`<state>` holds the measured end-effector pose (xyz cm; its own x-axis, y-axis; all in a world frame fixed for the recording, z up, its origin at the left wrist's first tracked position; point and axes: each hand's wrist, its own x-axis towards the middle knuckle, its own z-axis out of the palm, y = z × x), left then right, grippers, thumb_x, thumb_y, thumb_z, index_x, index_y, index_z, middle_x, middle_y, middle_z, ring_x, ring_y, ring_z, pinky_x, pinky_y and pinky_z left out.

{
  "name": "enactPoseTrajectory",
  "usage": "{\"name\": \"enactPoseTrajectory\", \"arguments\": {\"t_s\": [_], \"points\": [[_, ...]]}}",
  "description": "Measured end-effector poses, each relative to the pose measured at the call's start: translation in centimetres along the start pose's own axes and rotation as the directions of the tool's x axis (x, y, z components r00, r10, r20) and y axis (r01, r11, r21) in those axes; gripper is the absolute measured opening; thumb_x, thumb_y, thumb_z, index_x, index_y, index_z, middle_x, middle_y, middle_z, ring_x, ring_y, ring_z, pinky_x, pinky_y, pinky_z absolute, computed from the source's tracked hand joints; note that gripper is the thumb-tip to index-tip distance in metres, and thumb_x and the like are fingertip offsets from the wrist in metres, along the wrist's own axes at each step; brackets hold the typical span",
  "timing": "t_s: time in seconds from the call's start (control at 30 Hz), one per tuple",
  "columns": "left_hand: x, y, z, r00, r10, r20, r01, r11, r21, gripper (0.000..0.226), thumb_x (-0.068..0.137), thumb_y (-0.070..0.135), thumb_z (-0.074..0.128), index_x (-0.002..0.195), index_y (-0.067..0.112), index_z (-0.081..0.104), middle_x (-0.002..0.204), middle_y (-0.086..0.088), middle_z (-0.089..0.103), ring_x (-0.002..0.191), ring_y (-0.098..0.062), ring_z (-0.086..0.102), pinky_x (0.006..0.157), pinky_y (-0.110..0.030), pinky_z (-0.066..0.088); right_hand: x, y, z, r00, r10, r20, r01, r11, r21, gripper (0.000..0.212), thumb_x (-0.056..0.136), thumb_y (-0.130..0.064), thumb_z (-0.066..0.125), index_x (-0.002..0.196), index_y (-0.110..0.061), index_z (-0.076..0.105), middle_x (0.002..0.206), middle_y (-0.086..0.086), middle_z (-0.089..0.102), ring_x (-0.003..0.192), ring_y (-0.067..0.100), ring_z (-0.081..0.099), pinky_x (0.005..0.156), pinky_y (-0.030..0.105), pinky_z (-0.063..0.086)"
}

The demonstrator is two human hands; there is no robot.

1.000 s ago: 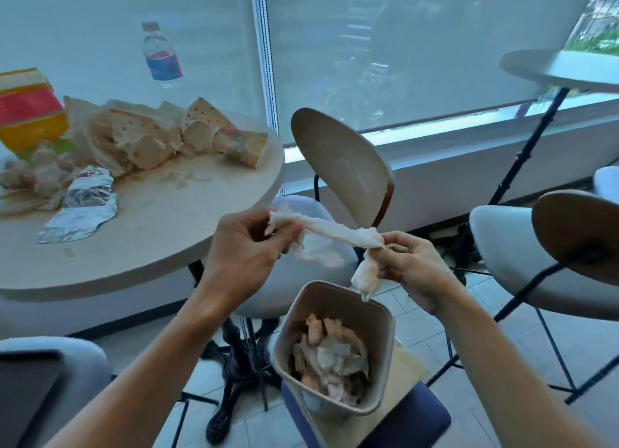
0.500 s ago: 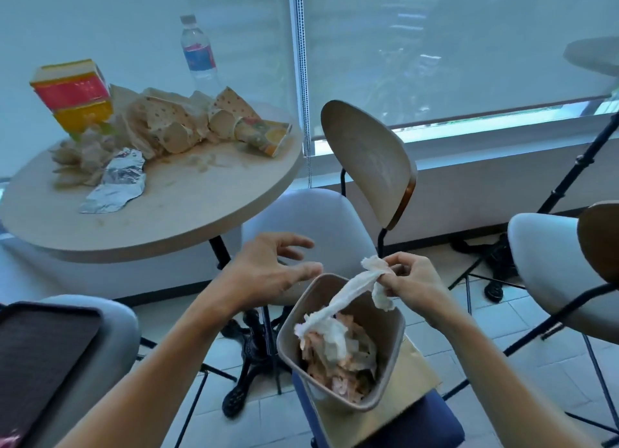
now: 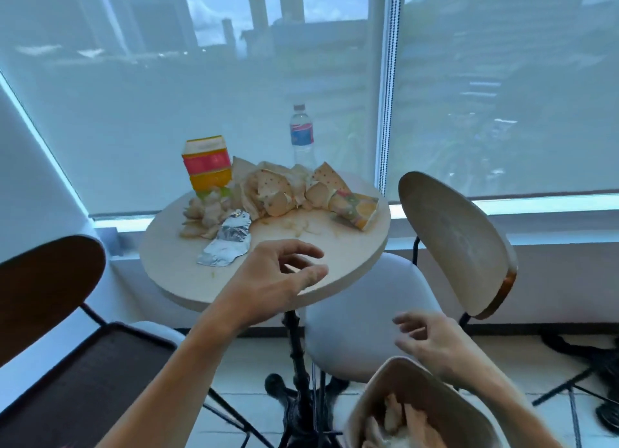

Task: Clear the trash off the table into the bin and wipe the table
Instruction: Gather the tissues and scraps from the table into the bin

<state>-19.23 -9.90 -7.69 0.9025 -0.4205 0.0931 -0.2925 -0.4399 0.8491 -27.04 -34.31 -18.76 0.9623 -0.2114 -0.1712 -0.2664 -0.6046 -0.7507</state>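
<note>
The beige bin [image 3: 395, 397] is sitting low at my right, holding crumpled paper scraps [image 3: 402, 421] in tan and white. My right hand [image 3: 438, 343] is hovering just above its rim, fingers [image 3: 407, 320] loosely spread and holding nothing. My left hand [image 3: 268, 280] is reaching over the near edge of the round worktop [image 3: 335, 256], fingers [image 3: 301, 248] parted and slightly curved, gripping nothing.

The trash is lying across the far half of the pale, smeared worktop: a flattened sheet of crinkled foil [image 3: 227, 243], a heap of wadded brown napkins [image 3: 204, 213], torn dotted paper wrappers [image 3: 278, 189], a tipped printed paper cup [image 3: 356, 210], a red-and-yellow carton [image 3: 207, 163] standing upright, and a clear plastic bottle [image 3: 301, 136] by the window.

Curved wooden-backed chairs [image 3: 452, 240] are standing around, on a tiled floor [image 3: 536, 357].
</note>
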Motion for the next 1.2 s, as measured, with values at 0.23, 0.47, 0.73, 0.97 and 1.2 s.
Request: {"name": "enactPoseTrajectory", "arguments": {"t_s": [0.23,0.47,0.73,0.97,1.2], "points": [[2.7,-2.8,-4.4,0.993,-0.025,-0.117,0.030,0.999,0.042,0.013,0.082,0.035,0.074,0.094,0.033,0.071,0.087,0.010,0.071,0.071,-0.003,0.064,0.068,-0.019,0.048,3.7,-10.1,-2.0,0.929,-0.215,-0.301,0.274,0.946,0.172,0.009,0.088,-0.019,0.069,0.093,-0.025,0.072,0.082,-0.005,0.070,0.076,0.007,0.065,0.071,0.025,0.054],[6.9,-6.4,-9.0,0.959,-0.007,-0.282,0.094,0.950,0.296,0.035,0.081,0.032,0.074,0.114,0.026,0.067,0.107,0.002,0.067,0.094,-0.011,0.061,0.078,-0.026,0.044,8.3,-16.6,-0.8,0.848,-0.334,-0.410,0.346,0.937,-0.048,0.009,0.086,-0.018,0.069,0.093,-0.020,0.074,0.078,-0.010,0.068,0.067,-0.004,0.059,0.061,0.007,0.041],[8.7,-9.2,-10.3,0.965,-0.048,-0.258,0.169,0.865,0.472,0.055,0.073,0.038,0.075,0.124,0.035,0.054,0.117,0.006,0.067,0.099,-0.017,0.064,0.081,-0.028,0.049,13.0,-17.5,-0.1,0.885,-0.295,-0.359,0.125,0.895,-0.429,0.045,0.087,-0.018,0.057,0.131,-0.028,0.056,0.127,0.009,0.046,0.126,0.029,0.038,0.105,0.038,0.034],[9.1,-8.9,-10.7,0.943,0.030,-0.331,0.040,0.978,0.204,0.047,0.073,0.025,0.083,0.116,0.021,0.063,0.075,0.004,0.066,0.075,-0.014,0.063,0.079,-0.036,0.055,14.1,-17.3,0.2,0.925,-0.223,-0.308,0.031,0.852,-0.523,0.049,0.087,-0.016,0.050,0.132,-0.033,0.054,0.127,0.012,0.052,0.122,0.032,0.048,0.106,0.044,0.037],[9.1,-6.3,-9.7,0.963,0.043,-0.267,-0.065,0.995,-0.072,0.049,0.075,0.009,0.081,0.120,0.013,0.061,0.071,-0.011,0.063,0.065,-0.017,0.062,0.071,-0.035,0.060,14.2,-16.7,-0.8,0.813,-0.370,-0.449,0.109,0.855,-0.506,0.028,0.094,-0.012,0.050,0.115,-0.020,0.066,0.112,0.012,0.061,0.098,0.034,0.061,0.083,0.039,0.046]]}}
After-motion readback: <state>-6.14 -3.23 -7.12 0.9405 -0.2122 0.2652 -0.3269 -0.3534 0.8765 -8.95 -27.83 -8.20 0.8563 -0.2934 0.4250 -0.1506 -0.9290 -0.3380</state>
